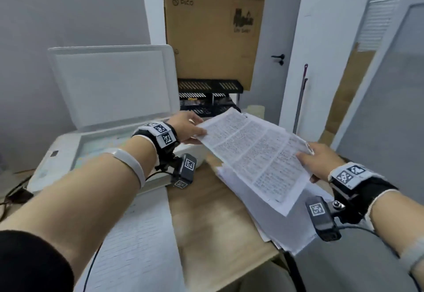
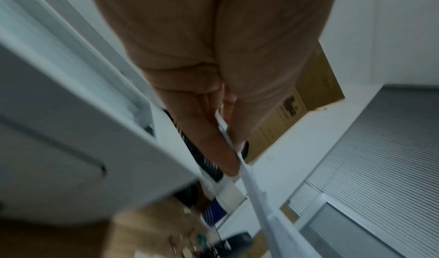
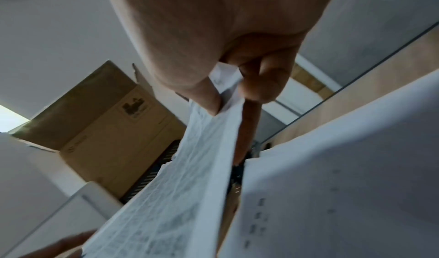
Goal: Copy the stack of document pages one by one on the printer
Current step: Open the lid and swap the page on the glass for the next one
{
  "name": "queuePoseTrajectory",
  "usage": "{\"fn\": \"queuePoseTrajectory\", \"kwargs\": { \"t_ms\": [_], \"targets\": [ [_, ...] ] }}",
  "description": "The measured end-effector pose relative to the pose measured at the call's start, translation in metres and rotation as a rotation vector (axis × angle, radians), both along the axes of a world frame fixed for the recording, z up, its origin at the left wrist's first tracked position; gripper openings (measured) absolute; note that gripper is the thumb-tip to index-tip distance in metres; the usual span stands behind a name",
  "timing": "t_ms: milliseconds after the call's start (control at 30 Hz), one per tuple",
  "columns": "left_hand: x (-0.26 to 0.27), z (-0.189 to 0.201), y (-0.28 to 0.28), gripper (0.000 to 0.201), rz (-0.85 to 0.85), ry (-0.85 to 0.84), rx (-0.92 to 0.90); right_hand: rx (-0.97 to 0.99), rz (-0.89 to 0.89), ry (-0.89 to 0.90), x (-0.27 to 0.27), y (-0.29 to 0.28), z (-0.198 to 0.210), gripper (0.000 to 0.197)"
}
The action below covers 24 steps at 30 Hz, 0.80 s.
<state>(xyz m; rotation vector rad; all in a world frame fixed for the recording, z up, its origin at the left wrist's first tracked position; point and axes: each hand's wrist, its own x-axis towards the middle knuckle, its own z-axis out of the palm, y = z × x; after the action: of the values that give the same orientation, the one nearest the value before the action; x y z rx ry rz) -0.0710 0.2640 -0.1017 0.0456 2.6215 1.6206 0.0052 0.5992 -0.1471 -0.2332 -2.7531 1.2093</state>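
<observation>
A printed page (image 1: 257, 154) full of text columns hangs in the air between both hands. My left hand (image 1: 190, 129) pinches its far left corner, thumb on top, seen edge-on as the page (image 2: 240, 160). My right hand (image 1: 314, 161) pinches the near right edge, thumb above and fingers below the page (image 3: 213, 130). Under it the stack of pages (image 1: 270, 213) lies on the wooden table (image 1: 213, 227). The white printer (image 1: 68, 151) stands at the left with its lid (image 1: 110, 85) raised and the scanner glass (image 1: 103, 145) bare of paper.
Another printed sheet (image 1: 135, 241) lies in front of the printer. A black mesh tray (image 1: 206, 99) and a tall cardboard box (image 1: 211, 34) stand behind the table. A door (image 1: 268, 39) and white wall panels are at the right.
</observation>
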Motion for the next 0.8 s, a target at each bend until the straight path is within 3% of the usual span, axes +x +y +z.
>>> {"fn": "queuePoseTrajectory", "kwargs": {
  "t_ms": [133,267,400,500,567,667,733,800],
  "targets": [
    [-0.007,-0.030,0.062,0.028,-0.075,0.066,-0.147,-0.012,-0.110,-0.130,0.019,0.041,-0.029,0.016],
    [-0.010,-0.057,0.099,0.035,-0.045,0.097,-0.266,-0.032,-0.174,-0.153,0.035,0.055,-0.047,0.015],
    [-0.010,-0.076,0.109,0.046,-0.075,-0.043,-0.204,0.037,-0.177,-0.183,0.043,0.062,-0.057,0.010],
    [0.001,-0.081,0.103,0.054,-0.105,-0.075,-0.279,0.104,-0.194,-0.214,0.044,0.061,-0.059,0.007],
    [0.009,-0.081,0.094,0.057,-0.119,-0.095,-0.285,0.244,-0.252,-0.250,0.042,0.055,-0.055,0.023],
    [0.027,-0.071,0.073,0.042,-0.143,-0.091,-0.202,0.473,-0.366,-0.185,0.040,0.031,-0.041,0.050],
    [0.040,-0.065,0.052,0.027,-0.150,-0.068,-0.188,0.507,-0.307,-0.075,0.039,0.003,-0.028,0.044],
    [0.054,-0.064,0.026,0.017,-0.108,-0.085,-0.118,0.417,-0.110,-0.048,0.037,-0.037,-0.021,0.027]
  ]
}}
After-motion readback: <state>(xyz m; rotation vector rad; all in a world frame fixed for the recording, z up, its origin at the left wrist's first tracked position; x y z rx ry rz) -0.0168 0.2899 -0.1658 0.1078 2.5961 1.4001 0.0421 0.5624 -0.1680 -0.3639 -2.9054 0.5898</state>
